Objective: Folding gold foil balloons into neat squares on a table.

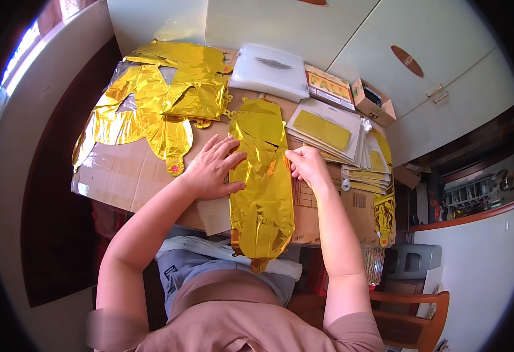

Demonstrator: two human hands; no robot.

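Gold foil piece (261,193) lies in the middle of my view, its length running from 12 toward 6 o'clock, its lower end past the edge of the cardboard surface (131,176). I see the left hand (212,168) at 9 o'clock, palm down, fingers spread with the thumb well apart, fingertips on the foil's left edge. At 3 o'clock the right hand (308,166) has thumb and forefinger drawn together, pinching the foil's right edge; its other fingers curl in. At 10 o'clock I find a heap of gold foil (151,88) with a red dot on a tab. As for writing, I make out small print on the windowed white packets (323,130) at 2 o'clock, large lettering on the flat box (331,89) at 1 o'clock, and a barcode (359,201) on the cardboard between 3 and 4 o'clock.
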